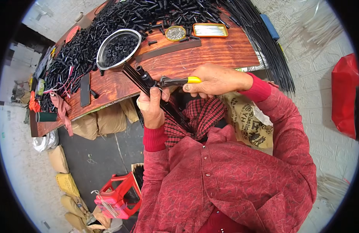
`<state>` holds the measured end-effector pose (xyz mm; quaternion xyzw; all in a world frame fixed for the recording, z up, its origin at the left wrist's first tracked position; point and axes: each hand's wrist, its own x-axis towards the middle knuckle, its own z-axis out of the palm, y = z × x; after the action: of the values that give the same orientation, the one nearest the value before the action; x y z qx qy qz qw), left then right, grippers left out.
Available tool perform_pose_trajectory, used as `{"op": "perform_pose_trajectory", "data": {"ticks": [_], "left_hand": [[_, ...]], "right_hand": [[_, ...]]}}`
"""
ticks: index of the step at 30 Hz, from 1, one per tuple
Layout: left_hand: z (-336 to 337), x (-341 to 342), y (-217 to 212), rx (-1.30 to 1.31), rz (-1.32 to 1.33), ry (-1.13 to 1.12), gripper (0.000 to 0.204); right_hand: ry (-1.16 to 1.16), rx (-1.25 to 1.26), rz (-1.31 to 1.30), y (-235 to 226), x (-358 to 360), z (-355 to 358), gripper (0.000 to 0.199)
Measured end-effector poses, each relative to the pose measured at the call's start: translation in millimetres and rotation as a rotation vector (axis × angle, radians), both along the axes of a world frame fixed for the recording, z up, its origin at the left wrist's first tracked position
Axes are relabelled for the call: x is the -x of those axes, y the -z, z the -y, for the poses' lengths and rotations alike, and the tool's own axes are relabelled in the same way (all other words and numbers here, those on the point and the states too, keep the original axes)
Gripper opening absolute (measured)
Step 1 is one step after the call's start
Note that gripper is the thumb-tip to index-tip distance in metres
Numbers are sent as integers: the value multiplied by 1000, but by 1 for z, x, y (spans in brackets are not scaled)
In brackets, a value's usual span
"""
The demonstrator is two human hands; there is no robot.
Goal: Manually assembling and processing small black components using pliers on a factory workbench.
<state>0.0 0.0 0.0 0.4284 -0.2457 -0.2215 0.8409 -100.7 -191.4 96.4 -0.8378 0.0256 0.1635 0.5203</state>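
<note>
My left hand (151, 110) is closed around a bundle of thin black rods (132, 79) that slants down toward my lap. A black plastic tube fitting (147, 79) stands out at the bundle, just above my left thumb. In my right hand (216, 80) is a pair of pliers with a yellow handle (194, 80). The dark jaws of the pliers (171, 82) reach to the fitting beside my left thumb. Exactly what the jaws grip is too small to tell. My left fingertips are partly hidden behind the bundle.
On the wooden table (230, 52) lies a big heap of black tube fittings (160, 15). A metal bowl (137, 39) holds small black rings. Beyond are a round yellow dish (175, 33), a yellow tray (210, 30) of thin pins and long black rods (272, 58). A red stool (123, 194) stands lower left.
</note>
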Motion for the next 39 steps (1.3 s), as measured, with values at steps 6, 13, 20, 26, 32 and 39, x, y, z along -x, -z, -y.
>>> {"op": "perform_pose_trajectory", "data": {"ticks": [6, 13, 20, 26, 32, 39], "left_hand": [[3, 4, 2, 2, 53, 17, 33], [-1, 1, 0, 29, 11, 76, 37], [-2, 5, -8, 14, 16, 94, 48], [-3, 0, 1, 45, 21, 103, 41], [14, 4, -1, -91, 80, -85, 36], [7, -6, -4, 11, 14, 24, 44]], "right_hand": [[-9, 181, 7, -5, 1, -2, 42], [-44, 46, -69, 3, 0, 1, 37], [-125, -123, -139, 2, -5, 11, 35], [-115, -93, -225, -2, -9, 12, 35], [40, 833, 253, 10, -9, -7, 29], [-35, 29, -91, 5, -16, 0, 35]]}}
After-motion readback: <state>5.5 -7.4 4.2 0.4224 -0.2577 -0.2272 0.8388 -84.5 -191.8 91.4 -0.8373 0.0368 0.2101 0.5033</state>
